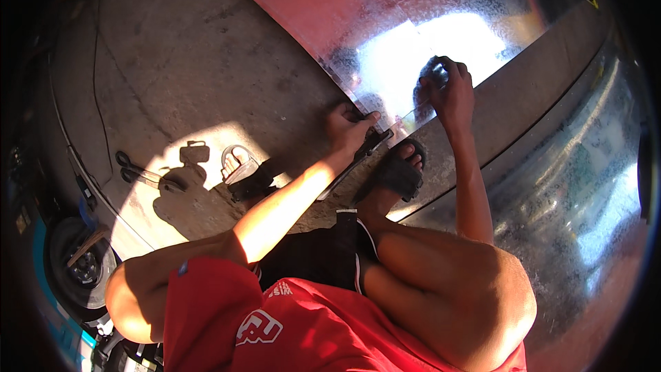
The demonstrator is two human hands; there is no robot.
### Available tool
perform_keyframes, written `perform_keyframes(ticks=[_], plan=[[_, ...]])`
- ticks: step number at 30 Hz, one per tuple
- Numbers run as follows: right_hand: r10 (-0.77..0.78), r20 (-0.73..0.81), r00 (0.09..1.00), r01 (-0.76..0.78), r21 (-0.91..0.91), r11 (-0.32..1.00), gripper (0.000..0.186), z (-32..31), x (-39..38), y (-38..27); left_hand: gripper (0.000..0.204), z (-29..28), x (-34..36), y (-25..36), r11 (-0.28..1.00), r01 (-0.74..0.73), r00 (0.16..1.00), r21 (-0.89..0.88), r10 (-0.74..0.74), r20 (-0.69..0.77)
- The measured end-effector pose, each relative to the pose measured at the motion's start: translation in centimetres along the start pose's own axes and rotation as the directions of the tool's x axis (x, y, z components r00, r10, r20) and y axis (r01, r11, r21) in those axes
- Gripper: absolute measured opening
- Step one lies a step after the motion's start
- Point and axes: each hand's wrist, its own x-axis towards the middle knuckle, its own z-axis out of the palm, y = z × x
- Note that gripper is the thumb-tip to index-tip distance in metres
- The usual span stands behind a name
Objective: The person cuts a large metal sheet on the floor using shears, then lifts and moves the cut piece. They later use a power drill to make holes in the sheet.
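A shiny metal sheet (330, 21) lies ahead of me, with bright glare and reddish reflections on it. My left hand (350, 129) is closed at its near left edge, thumb on top and the other fingers partly hidden. Beside that hand a long dark bar (375, 143) meets the sheet's near corner and runs back under my forearm. A thin straight line or edge crosses the sheet from the bar toward my right hand (451, 93). That hand's fingers are bent together low over the sheet, above their dark reflection; whatever they hold is too small to make out.
Dark-handled snips (138, 171) lie on the concrete floor (193, 48) at the left. A wheel-like round object (81, 262) and clutter stand at the lower left. A second curved metal sheet (571, 200) fills the right side. My sandalled feet are near the sheet's corner.
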Motion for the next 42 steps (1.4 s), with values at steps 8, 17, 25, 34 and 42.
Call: perform_keyframes(ticks=[8, 17, 25, 34, 42], plan=[[-0.024, 0.022, 0.999, 0.025, -0.054, 0.998, 0.054, 0.0, 0.0, -0.2, 0.037, 0.3, 1.2, -1.6, 0.977, -0.166, 0.984, 0.137, 0.173, -0.042], [-0.058, 0.001, 0.998, 0.058, -0.050, 0.997, 0.052, 0.2, -0.5, -0.1, 0.034, 0.9, 0.4, -1.6, 0.963, -0.173, 0.975, 0.207, 0.197, -0.100], [-0.005, 0.023, 1.000, 0.005, -0.020, 1.000, 0.058, -0.2, -0.5, -1.3, 0.043, 1.0, 0.0, -1.9, 0.945, -0.227, 0.957, 0.235, 0.261, -0.126], [-0.039, 0.013, 0.999, 0.039, -0.001, 0.999, 0.057, -0.2, -0.6, -1.1, 0.042, 1.1, 0.3, -2.7, 0.946, -0.233, 0.957, 0.224, 0.264, -0.122], [-0.021, 0.024, 1.000, 0.021, 0.006, 1.000, 0.059, 0.2, -0.4, -0.6, 0.040, 0.9, 0.8, -3.1, 0.937, -0.279, 0.947, 0.212, 0.305, -0.103]])
